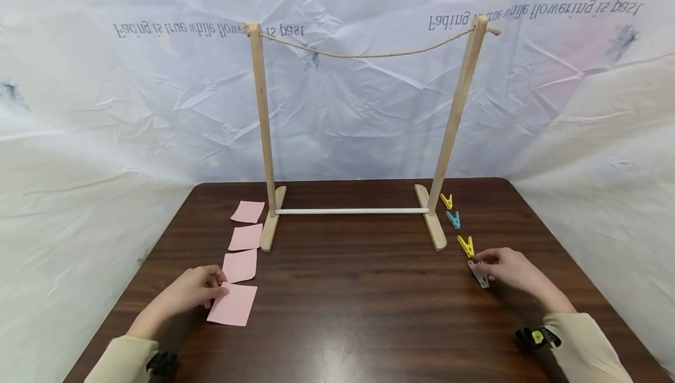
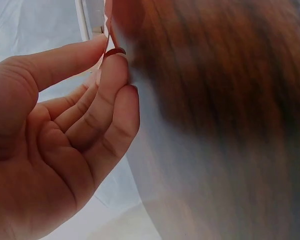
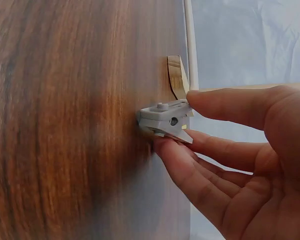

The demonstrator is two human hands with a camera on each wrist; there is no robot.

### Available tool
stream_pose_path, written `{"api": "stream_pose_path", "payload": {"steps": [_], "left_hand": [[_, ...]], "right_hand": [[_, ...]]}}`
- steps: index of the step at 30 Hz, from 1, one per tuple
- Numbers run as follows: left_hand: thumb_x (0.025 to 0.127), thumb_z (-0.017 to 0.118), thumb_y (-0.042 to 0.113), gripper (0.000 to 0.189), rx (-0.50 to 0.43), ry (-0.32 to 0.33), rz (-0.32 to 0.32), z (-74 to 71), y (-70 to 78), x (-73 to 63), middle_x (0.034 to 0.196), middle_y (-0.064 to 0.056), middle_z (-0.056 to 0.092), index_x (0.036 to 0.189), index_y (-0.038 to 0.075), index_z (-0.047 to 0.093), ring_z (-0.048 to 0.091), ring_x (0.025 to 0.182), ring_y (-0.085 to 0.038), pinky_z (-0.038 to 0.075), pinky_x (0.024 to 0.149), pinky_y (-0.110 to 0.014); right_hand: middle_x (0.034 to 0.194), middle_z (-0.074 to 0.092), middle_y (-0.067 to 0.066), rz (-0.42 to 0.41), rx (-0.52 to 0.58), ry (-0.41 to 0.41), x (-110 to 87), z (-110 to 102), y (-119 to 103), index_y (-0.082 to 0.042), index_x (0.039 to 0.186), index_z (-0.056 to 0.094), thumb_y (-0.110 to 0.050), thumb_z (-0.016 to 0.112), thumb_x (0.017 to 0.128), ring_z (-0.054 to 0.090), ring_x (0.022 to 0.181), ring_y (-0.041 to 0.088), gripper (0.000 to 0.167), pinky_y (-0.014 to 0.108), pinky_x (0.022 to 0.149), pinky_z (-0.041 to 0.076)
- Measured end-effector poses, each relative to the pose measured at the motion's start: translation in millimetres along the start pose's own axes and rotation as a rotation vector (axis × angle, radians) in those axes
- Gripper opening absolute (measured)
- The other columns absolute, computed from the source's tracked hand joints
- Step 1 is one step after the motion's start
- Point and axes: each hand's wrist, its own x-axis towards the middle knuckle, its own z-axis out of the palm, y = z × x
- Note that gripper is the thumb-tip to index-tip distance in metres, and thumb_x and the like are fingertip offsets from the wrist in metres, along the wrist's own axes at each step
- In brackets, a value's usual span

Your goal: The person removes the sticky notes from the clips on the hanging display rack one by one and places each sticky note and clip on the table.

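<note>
My left hand pinches the upper left corner of a square pink paper sheet between thumb and fingers; in the left wrist view the sheet shows edge-on. Three more pink sheets lie in a column behind it. On the right, my right hand pinches a grey clothespin, thumb on one arm and fingers on the other. Its nose points away from the palm. Beyond it on the table lie a yellow clothespin, a blue clothespin and another yellow clothespin.
A wooden frame stands at the back of the dark wood table. A sagging rope joins its post tops, and a white rod links the feet. Pale printed sheeting hangs behind and at both sides.
</note>
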Motion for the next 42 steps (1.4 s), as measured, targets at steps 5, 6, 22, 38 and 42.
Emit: {"api": "stream_pose_path", "payload": {"steps": [5, 6, 22, 38, 42], "left_hand": [[0.091, 0.075, 0.018, 0.024, 0.005, 0.003, -0.025, -0.5, -1.2, -1.2, 0.072, -0.001, 0.062, 0.1, 0.0, 0.062, 0.058, 0.055, -0.018, 0.051, 0.05, -0.031], [0.091, 0.076, 0.018, 0.024, 0.011, 0.007, -0.027, -0.4, -1.3, -1.4, 0.072, -0.001, 0.062, 0.1, 0.0, 0.062, 0.058, 0.055, -0.017, 0.051, 0.05, -0.031], [0.089, 0.076, 0.016, 0.016, 0.205, 0.11, -0.058, -0.8, 5.5, -4.2, 0.062, 0.005, 0.054, 0.092, 0.007, 0.063, 0.05, 0.051, -0.012, 0.04, 0.047, -0.027], [0.088, 0.076, 0.02, 0.014, 0.268, 0.105, -0.061, -5.6, 2.7, -6.1, 0.064, 0.007, 0.054, 0.086, 0.014, 0.064, 0.048, 0.056, -0.009, 0.04, 0.051, -0.027], [0.089, 0.076, 0.02, 0.014, 0.268, 0.106, -0.077, -11.1, 6.5, -3.8, 0.069, 0.006, 0.058, 0.087, 0.012, 0.065, 0.051, 0.061, -0.011, 0.043, 0.056, -0.03]], "right_hand": [[0.084, 0.065, 0.004, -0.01, -0.023, 0.001, -1.4, 2.5, -1.6, 0.01, 0.121, 0.065, -0.037, 0.065, 0.098, 0.058, 0.07, 0.017, 0.053, 0.038, 0.066, 0.049], [0.081, 0.064, 0.003, -0.01, -0.028, 0.003, -1.8, 3.0, -2.3, 0.01, 0.12, 0.065, -0.037, 0.066, 0.098, 0.057, 0.069, 0.017, 0.052, 0.037, 0.066, 0.049], [0.08, 0.063, 0.002, 0.028, 0.0, 0.012, -0.2, 9.2, -5.2, 0.009, 0.122, 0.064, -0.036, 0.068, 0.096, 0.057, 0.07, 0.017, 0.052, 0.035, 0.063, 0.047], [0.079, 0.062, 0.001, -0.004, 0.012, 0.022, -2.3, 10.2, -3.5, 0.006, 0.118, 0.067, -0.038, 0.068, 0.097, 0.058, 0.071, 0.016, 0.048, 0.035, 0.064, 0.047], [0.082, 0.064, 0.001, -0.023, 0.027, 0.034, -4.4, 6.8, -0.3, 0.005, 0.118, 0.067, -0.035, 0.064, 0.1, 0.061, 0.071, 0.015, 0.044, 0.034, 0.063, 0.049]]}}
